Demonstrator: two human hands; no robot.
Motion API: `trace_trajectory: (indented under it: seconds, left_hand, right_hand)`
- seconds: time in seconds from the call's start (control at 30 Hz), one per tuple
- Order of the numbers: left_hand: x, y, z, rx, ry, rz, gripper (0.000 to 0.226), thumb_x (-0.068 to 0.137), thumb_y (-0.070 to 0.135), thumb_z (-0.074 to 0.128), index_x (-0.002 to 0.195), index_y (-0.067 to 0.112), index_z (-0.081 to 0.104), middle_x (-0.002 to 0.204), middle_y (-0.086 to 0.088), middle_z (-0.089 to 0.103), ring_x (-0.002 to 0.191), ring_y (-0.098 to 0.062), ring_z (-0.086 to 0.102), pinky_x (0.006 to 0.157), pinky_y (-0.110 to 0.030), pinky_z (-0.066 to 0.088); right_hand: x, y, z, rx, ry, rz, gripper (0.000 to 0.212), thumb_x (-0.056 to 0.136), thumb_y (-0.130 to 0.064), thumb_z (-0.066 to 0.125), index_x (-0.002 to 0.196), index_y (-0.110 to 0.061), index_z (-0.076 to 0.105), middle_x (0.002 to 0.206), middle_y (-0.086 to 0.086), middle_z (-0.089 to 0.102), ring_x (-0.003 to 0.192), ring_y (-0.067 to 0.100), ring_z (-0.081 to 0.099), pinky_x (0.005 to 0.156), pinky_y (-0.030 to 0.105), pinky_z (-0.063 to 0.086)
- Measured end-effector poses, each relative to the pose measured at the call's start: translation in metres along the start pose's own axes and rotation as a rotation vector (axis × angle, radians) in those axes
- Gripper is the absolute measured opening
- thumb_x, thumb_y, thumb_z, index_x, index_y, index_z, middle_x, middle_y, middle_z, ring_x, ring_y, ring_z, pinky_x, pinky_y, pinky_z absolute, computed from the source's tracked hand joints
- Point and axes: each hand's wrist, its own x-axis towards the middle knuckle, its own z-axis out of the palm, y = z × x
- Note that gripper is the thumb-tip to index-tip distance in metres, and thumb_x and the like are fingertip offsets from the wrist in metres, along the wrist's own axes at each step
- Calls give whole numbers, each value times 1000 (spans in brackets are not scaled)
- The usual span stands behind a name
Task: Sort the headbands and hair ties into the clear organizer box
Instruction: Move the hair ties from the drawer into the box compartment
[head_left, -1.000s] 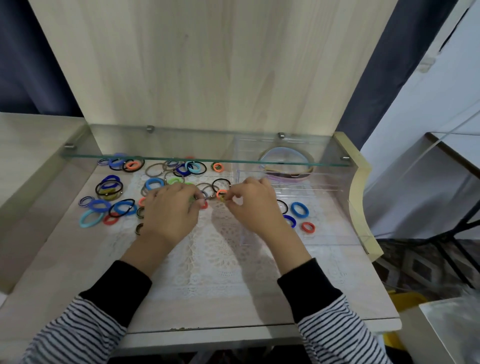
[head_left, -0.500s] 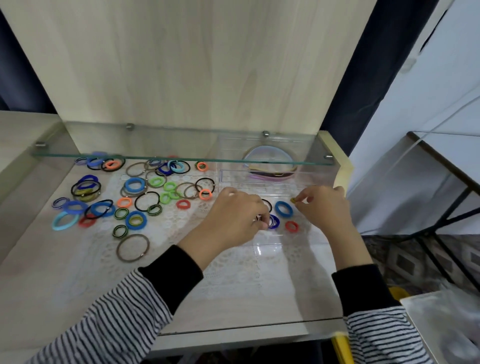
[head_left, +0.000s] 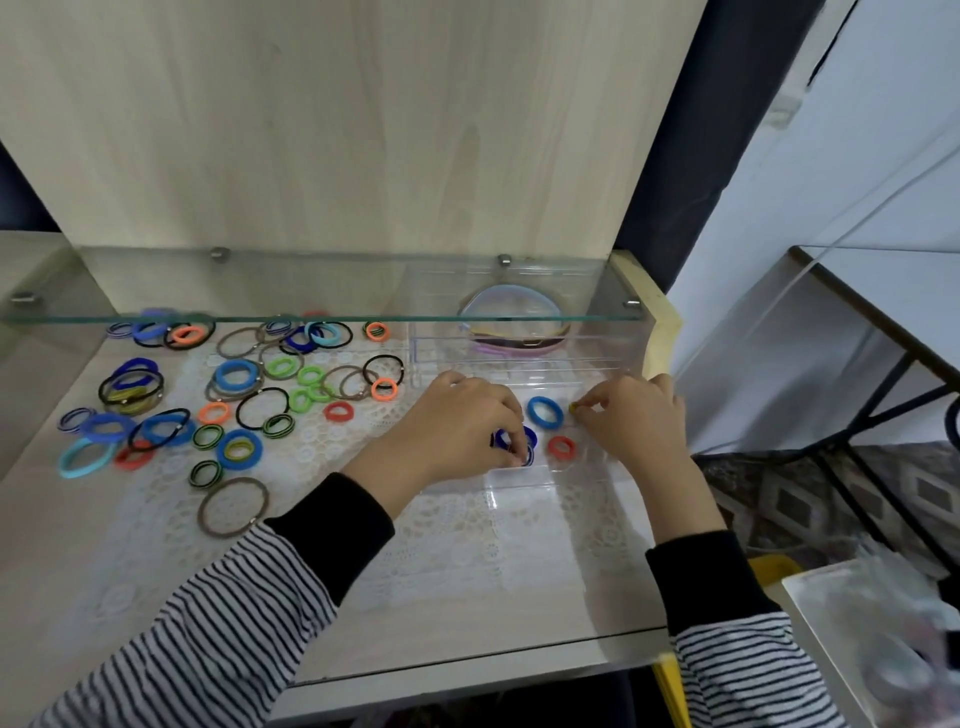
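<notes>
A pale wooden desk (head_left: 78, 545) with a white lace mat (head_left: 457, 540), seen from above, under a low glass shelf (head_left: 311, 291). On the left, dozens of loose hair ties (head_left: 106, 427) lie scattered on the desk and mat: blue, green, orange, red, black, brown and striped rings, some overlapping.

To the right of them stands the clear organizer box (head_left: 519, 480), open at the top. Its back compartment, partly under the shelf, holds a stack of headbands (head_left: 511, 312) lying curved against the wall. Its front compartment holds a light blue hair tie (head_left: 532, 413) and a red hair tie (head_left: 551, 448), lying flat and apart.

The left hand (head_left: 457, 421) reaches into that front compartment, fingertips pinching a dark blue hair tie (head_left: 530, 434) low against the box floor. Just right of the light blue tie, the right hand (head_left: 634, 421) is over the same compartment, thumb and forefinger pinching a small yellow-green hair tie (head_left: 573, 408). Both wrists wear black cuffs below striped sleeves.
</notes>
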Motion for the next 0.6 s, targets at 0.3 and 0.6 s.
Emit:
trace_trajectory:
  seconds: [0.3,0.6]
  left_hand:
    - [-33,-22,-19,-195,321,-191,12,88,40,61,98,41,67,105,20,66,99,-4,60,92,-42,46]
    - [-94,-77,-13,47,528,-594,26,82,33,60,108,30,66,110,1,64,98,-25,63,88,-45,49]
  right_hand:
    - [-14,-43,-4,197,130,-148,24,89,-28,54,109,-23,66,116,2,60,111,27,45,88,39,40]
    - [-43,-138,21,290,217,-455,40,82,-19,58,120,-8,56,119,13,55,106,33,53,83,42,47]
